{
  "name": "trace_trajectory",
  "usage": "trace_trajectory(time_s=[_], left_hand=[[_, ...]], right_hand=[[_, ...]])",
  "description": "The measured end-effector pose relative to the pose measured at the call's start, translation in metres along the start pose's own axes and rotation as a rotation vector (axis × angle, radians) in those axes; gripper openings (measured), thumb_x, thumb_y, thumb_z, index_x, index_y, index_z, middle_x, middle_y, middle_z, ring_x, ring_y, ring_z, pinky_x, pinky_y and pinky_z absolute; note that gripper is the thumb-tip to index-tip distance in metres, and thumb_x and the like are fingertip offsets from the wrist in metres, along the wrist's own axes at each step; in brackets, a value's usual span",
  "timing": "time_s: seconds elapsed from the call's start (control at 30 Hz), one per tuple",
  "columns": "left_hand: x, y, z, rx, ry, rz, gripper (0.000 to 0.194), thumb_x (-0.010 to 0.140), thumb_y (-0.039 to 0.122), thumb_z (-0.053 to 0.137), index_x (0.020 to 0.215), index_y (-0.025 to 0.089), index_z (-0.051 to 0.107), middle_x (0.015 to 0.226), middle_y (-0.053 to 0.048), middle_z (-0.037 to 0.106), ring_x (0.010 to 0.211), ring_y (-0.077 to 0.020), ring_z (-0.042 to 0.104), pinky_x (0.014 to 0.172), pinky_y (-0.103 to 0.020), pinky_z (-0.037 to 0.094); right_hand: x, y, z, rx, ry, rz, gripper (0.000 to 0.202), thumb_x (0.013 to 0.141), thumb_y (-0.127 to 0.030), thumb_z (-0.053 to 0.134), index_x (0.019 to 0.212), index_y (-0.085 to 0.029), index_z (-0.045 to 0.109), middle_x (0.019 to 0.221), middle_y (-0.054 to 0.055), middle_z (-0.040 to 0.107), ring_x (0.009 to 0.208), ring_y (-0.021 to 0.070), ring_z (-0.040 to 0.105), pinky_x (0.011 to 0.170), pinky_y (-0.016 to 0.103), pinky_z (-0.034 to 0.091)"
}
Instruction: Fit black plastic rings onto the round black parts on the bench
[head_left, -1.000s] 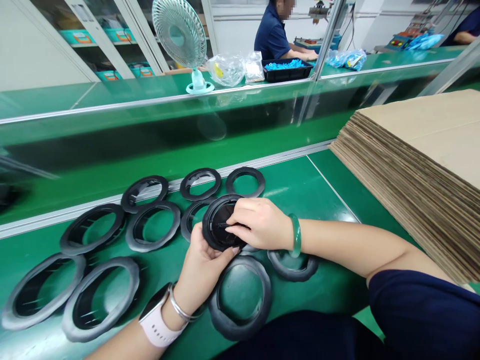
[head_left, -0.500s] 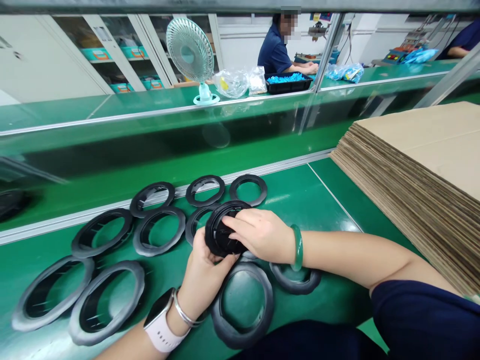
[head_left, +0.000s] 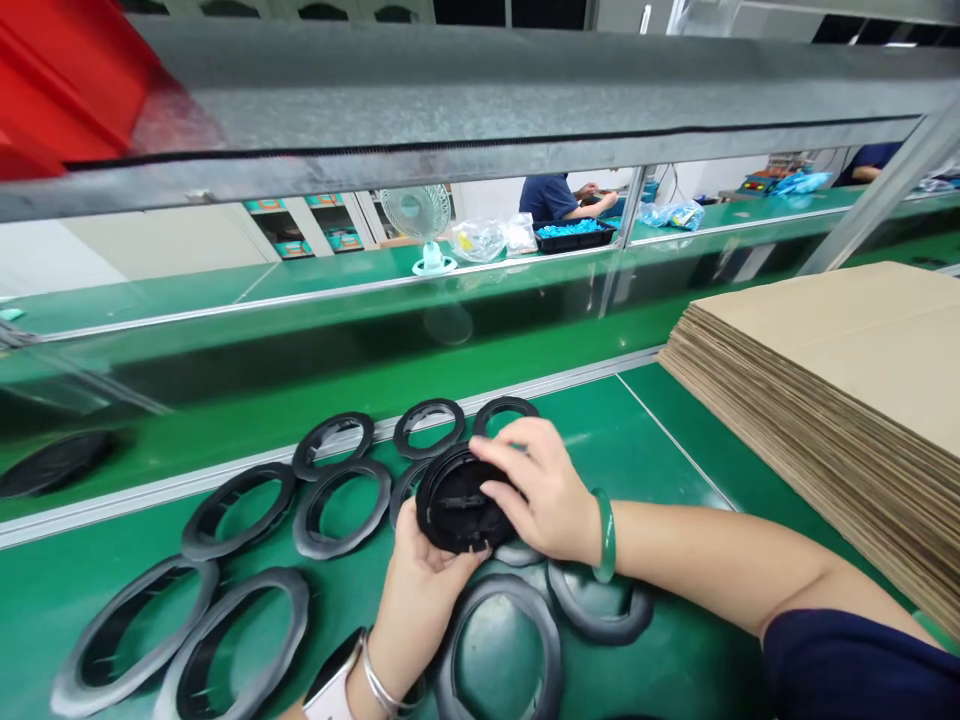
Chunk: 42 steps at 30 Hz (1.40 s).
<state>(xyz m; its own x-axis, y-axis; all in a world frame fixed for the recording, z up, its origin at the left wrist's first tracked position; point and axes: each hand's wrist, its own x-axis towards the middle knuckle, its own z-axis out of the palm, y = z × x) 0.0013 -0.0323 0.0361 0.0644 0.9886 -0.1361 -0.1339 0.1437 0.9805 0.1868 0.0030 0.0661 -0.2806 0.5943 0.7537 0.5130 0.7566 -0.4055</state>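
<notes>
Both hands are on the same round black cover [head_left: 459, 505] as half a second ago: left hand [head_left: 421, 585] cups it from below, fingers curled on its lower edge, right hand [head_left: 541, 490] spread loosely over its right side, thumb on its face. What's changed is the view, tipped up so a grey beam [head_left: 480, 95] fills the top. Ten black rings [head_left: 343, 505] lie around the hands, mostly to the left; one cardboard stack [head_left: 840, 400] sits off right.

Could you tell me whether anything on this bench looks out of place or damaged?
Nothing stands out. The black rings lie flat in loose rows on the green bench, the cardboard stack sits even, and both the left hand and right hand hold one black round part.
</notes>
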Motion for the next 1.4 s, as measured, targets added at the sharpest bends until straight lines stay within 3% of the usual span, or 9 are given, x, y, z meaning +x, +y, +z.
trace_trajectory(time_s=[0.07,0.27,0.47,0.67,0.9,1.07,1.23,1.3,1.4], left_hand=[[0.0,0.001,0.0,-0.007,0.001,0.02,0.08,0.065,0.027,0.09,0.126,0.026,0.039,0.133,-0.011,0.061,0.118,-0.0269,0.066,0.097,-0.04,0.059],[-0.004,-0.002,-0.005,0.079,-0.077,-0.01,0.088,0.065,0.031,0.091,0.136,0.028,0.04,0.142,-0.011,0.057,0.128,-0.0288,0.059,0.106,-0.042,0.054],[-0.004,-0.005,-0.013,0.156,-0.129,0.066,0.052,0.09,0.045,0.07,0.134,0.023,0.055,0.139,-0.009,0.062,0.131,-0.027,0.055,0.11,-0.037,0.048],[-0.003,-0.004,-0.013,0.343,-0.097,0.071,0.057,0.092,0.051,0.064,0.138,0.02,0.053,0.138,-0.009,0.062,0.131,-0.0285,0.054,0.11,-0.04,0.045],[0.0,0.0,-0.015,0.36,-0.073,0.076,0.047,0.093,0.054,0.06,0.128,0.022,0.058,0.134,-0.007,0.063,0.128,-0.0272,0.055,0.108,-0.039,0.046],[-0.001,0.005,-0.011,0.362,-0.073,0.046,0.047,0.091,0.055,0.06,0.122,0.02,0.06,0.127,-0.009,0.065,0.12,-0.0282,0.059,0.105,-0.042,0.048],[-0.001,0.007,-0.01,0.249,-0.145,0.019,0.048,0.092,0.055,0.06,0.126,0.021,0.053,0.124,-0.01,0.066,0.121,-0.0301,0.06,0.099,-0.044,0.052],[-0.001,0.009,-0.012,0.13,-0.189,0.006,0.052,0.093,0.056,0.058,0.13,0.023,0.045,0.122,-0.01,0.066,0.112,-0.0292,0.066,0.093,-0.044,0.055],[0.001,0.011,-0.015,0.099,-0.131,0.082,0.049,0.094,0.052,0.061,0.128,0.023,0.041,0.118,-0.009,0.068,0.1,-0.0254,0.07,0.09,-0.043,0.056]], right_hand=[[0.001,0.006,0.001,0.155,0.012,0.191,0.036,0.103,-0.024,0.055,0.138,-0.017,0.054,0.125,0.014,0.055,0.117,0.0283,0.052,0.103,0.048,0.045],[-0.003,0.024,0.014,0.423,-0.157,0.545,0.012,0.095,-0.012,0.068,0.107,-0.016,0.066,0.099,0.004,0.062,0.091,0.0194,0.059,0.08,0.03,0.049],[0.0,0.019,0.013,0.456,-0.166,0.569,0.021,0.084,0.0,0.078,0.092,-0.016,0.066,0.09,-0.002,0.059,0.084,0.0163,0.056,0.073,0.026,0.043],[0.003,0.013,0.014,0.433,-0.177,0.604,0.026,0.079,0.001,0.081,0.08,-0.016,0.061,0.084,-0.003,0.055,0.082,0.0171,0.054,0.072,0.027,0.04],[0.004,0.014,0.006,0.778,-0.371,0.704,0.041,0.076,-0.015,0.089,0.106,-0.019,0.062,0.102,-0.001,0.067,0.095,0.0228,0.063,0.083,0.033,0.049],[-0.001,0.01,0.008,0.674,-0.359,0.7,0.04,0.074,-0.017,0.087,0.105,-0.02,0.063,0.1,-0.001,0.068,0.094,0.0237,0.065,0.083,0.034,0.05],[0.005,0.013,0.003,0.729,-0.4,0.715,0.044,0.072,-0.039,0.088,0.102,-0.019,0.064,0.098,0.002,0.068,0.093,0.0263,0.064,0.083,0.036,0.051],[0.018,0.033,-0.005,0.67,-0.337,0.694,0.048,0.071,-0.046,0.087,0.102,-0.018,0.064,0.099,0.004,0.068,0.094,0.0267,0.064,0.085,0.037,0.051],[0.043,0.091,-0.023,0.276,0.067,0.609,0.049,0.077,-0.05,0.081,0.107,-0.017,0.061,0.102,0.006,0.067,0.095,0.0278,0.062,0.087,0.039,0.051]])
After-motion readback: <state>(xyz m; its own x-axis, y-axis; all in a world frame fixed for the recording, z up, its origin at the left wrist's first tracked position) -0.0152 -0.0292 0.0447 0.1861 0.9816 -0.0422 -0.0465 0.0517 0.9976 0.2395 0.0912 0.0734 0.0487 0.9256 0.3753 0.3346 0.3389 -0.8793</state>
